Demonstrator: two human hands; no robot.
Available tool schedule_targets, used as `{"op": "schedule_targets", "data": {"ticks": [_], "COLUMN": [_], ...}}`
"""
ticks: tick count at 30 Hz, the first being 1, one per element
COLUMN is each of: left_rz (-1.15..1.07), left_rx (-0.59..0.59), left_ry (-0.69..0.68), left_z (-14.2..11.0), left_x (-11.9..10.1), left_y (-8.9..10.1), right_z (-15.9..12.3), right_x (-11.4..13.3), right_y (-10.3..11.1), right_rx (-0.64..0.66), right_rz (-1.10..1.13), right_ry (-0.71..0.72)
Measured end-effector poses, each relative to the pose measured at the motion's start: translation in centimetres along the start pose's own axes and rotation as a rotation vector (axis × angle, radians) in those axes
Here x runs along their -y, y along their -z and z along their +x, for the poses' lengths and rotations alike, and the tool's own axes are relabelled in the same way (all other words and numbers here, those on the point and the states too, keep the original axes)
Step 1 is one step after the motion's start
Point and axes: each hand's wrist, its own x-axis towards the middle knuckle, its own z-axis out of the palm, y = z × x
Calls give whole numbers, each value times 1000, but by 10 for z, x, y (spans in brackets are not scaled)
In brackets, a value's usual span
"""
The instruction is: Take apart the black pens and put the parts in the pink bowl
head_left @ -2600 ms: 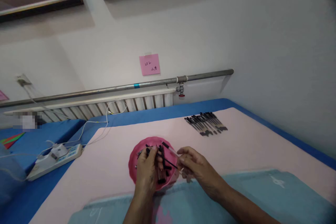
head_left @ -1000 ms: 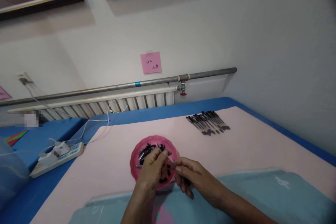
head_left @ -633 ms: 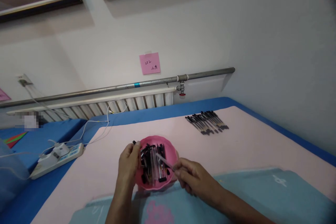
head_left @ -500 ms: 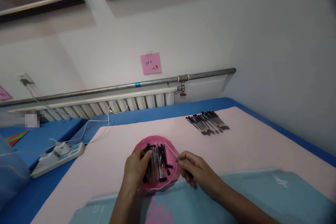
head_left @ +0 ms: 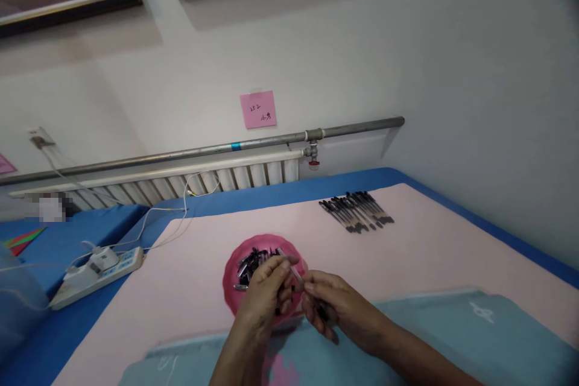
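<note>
In the head view, my right hand point(head_left: 335, 304) is closed on the lower end of a clear pen barrel point(head_left: 297, 274). Something small and black also shows among its lower fingers. My left hand point(head_left: 269, 289) has its thumb and fingers pinched right beside the barrel's upper part; what they hold, if anything, is hidden. Both hands are over the near right side of a pink scalloped bowl point(head_left: 231, 256). Inside the bowl lie black and clear pen parts point(head_left: 253, 259), partly covered by my left hand.
Several black-capped pens point(head_left: 357, 211) lie in a row on the pink table cover point(head_left: 429, 241). A teal cloth point(head_left: 434, 325) drapes the near edge. At left are a white power strip point(head_left: 97, 277) and cables. Behind the table stand a radiator point(head_left: 244, 178) and a pipe point(head_left: 362, 128).
My left hand has come out of the pen parts in the bowl and moved right to the clear barrel. My right hand stays nearly in place, still holding the barrel.
</note>
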Motion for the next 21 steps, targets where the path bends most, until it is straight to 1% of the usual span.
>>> {"op": "schedule_targets", "data": {"ticks": [2,3,7,9,13,15,17,19,21], "left_rz": [9,5,-38,-63,-106,-95,-71,-47,-38], "left_rx": [37,37,-53,-81,-146,-180,-214,-243,-258], "left_ry": [26,20,-78,-117,-177,-193,-201,-195,-187], "left_z": [0,0,6,8,11,11,11,11,11], "left_x": [-1,-2,0,1,3,4,5,5,6], "left_y": [1,2,10,12,13,12,12,11,11], "right_z": [1,1,1,0,1,2,2,2,1], "right_x": [0,0,1,3,5,4,2,0,-1], "right_y": [2,3,3,0,-6,-7,-7,-7,-7], "right_rx": [19,33,77,61,-39,-64,-85,-150,-220], "right_rz": [-1,-13,-102,-150,-263,-316,-389,-480,-484], "right_ry": [-15,-31,-108,-117,-123,-76,5,103,159]}}
